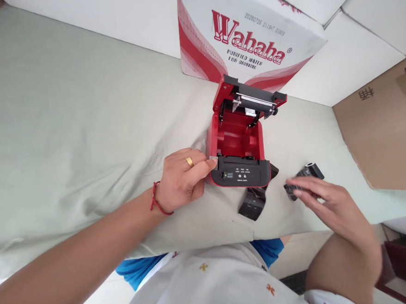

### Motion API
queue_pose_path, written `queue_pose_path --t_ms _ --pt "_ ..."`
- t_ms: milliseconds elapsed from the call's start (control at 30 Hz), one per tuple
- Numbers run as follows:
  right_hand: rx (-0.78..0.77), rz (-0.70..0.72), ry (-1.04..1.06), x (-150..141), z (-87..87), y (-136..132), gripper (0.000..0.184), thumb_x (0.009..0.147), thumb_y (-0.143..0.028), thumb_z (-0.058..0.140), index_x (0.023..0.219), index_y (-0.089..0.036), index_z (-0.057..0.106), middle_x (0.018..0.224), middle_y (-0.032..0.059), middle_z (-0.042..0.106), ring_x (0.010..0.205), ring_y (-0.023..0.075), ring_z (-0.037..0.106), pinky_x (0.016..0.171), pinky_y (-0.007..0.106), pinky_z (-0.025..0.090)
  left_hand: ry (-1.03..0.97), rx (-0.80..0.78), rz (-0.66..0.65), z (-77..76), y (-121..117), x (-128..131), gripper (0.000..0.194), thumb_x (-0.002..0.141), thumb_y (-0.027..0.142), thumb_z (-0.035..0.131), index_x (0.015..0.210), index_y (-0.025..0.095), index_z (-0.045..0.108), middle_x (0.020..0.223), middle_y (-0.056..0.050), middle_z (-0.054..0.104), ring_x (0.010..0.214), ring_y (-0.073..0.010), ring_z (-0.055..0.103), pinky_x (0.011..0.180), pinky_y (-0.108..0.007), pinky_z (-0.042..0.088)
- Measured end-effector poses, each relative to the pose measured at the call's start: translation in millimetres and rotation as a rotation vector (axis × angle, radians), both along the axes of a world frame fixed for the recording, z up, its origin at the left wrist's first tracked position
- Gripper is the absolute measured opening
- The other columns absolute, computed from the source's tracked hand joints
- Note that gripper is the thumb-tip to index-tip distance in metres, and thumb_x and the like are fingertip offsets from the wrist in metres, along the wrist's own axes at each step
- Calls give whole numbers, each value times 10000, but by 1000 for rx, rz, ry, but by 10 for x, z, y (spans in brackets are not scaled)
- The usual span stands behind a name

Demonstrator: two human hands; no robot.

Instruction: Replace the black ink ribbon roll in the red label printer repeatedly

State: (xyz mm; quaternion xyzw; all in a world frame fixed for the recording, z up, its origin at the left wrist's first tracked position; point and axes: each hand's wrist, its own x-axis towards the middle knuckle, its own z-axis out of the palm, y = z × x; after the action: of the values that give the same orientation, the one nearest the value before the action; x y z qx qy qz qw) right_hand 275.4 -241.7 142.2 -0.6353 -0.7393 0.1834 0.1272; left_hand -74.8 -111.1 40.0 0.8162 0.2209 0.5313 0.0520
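A red and black receipt printer [235, 143] stands on the cloth with its lid [251, 97] raised and its red roll bay bare. My left hand [184, 179] is closed at the printer's front left corner, thumb and index finger pressed on the edge. To the right of the printer lies a small black-wrapped roll [313, 171] with a pale end. My right hand [322, 199] is over its near end, fingertips and thumb on the black material; the contact is partly hidden. Crumpled black wrapping [252, 205] lies against the printer's front right.
The table has a pale green cloth [64, 110], wrinkled left of the printer. Behind the printer stands a white and red water carton [250, 37]. White boxes [322, 69] line the back, and a brown cardboard box [378, 126] stands at the right.
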Motion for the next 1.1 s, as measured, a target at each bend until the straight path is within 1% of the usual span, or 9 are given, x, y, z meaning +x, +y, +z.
queue_pose_path --t_ms 67,133,300,533,700,800,967,1033,1100 --pt "139 -97 3 -157 -143 187 255 1076 -362 675 1250 -257 829 1170 92 860 720 173 769 681 335 655 7 0 2 7 -1 -2 276 965 -3 501 1036 248 591 637 59 509 556 -161 453 574 -304 346" --pt "160 -121 -20 -303 -320 356 291 1062 -363 676 1278 -223 812 1204 110 838 661 157 710 676 353 633 18 8 6 15 1 -4 267 968 2 499 1039 246 584 640 60 510 557 -156 460 575 -296 354" --pt "62 -140 -136 -491 -588 541 371 1006 -267 624 1340 -220 778 1314 137 802 1054 291 793 841 435 634 21 29 20 24 3 -5 230 1000 26 490 1017 242 565 658 56 525 555 -146 466 567 -292 361" --pt "143 -124 -72 -366 -486 472 301 1016 -266 643 1278 -257 790 1288 101 799 1011 262 794 814 423 640 10 22 31 14 -7 6 240 989 13 507 1013 242 576 650 63 531 549 -148 455 564 -300 342" --pt "190 13 -92 -617 -430 425 278 1046 -198 608 1260 -252 777 1296 93 803 952 217 802 732 349 638 6 0 18 6 -3 -1 256 972 13 509 1030 251 584 648 64 547 543 -147 478 573 -297 352" --pt "246 35 -115 -642 -264 378 258 1064 -212 627 1269 -257 777 1280 96 813 920 215 790 717 350 629 20 4 22 11 0 -7 265 967 5 488 1026 248 576 642 64 529 539 -143 478 575 -294 359" --pt "246 -12 -2 -366 405 274 303 1020 -312 773 1315 -372 807 1250 59 815 572 130 568 535 334 521 9 14 24 20 -5 1 215 1009 38 502 996 240 576 644 61 535 548 -140 480 570 -292 359" --pt "188 60 47 -351 635 307 315 1012 -336 783 1315 -410 822 1238 51 827 624 160 646 521 330 527 -3 9 24 15 -7 6 213 1002 37 518 986 237 590 642 61 543 549 -140 487 573 -297 352" --pt "142 151 82 -457 734 421 283 1015 -370 779 1288 -417 839 1222 49 844 775 214 763 547 328 567 -11 8 26 7 -8 8 219 994 31 522 985 234 603 640 60 543 548 -142 487 565 -303 334"
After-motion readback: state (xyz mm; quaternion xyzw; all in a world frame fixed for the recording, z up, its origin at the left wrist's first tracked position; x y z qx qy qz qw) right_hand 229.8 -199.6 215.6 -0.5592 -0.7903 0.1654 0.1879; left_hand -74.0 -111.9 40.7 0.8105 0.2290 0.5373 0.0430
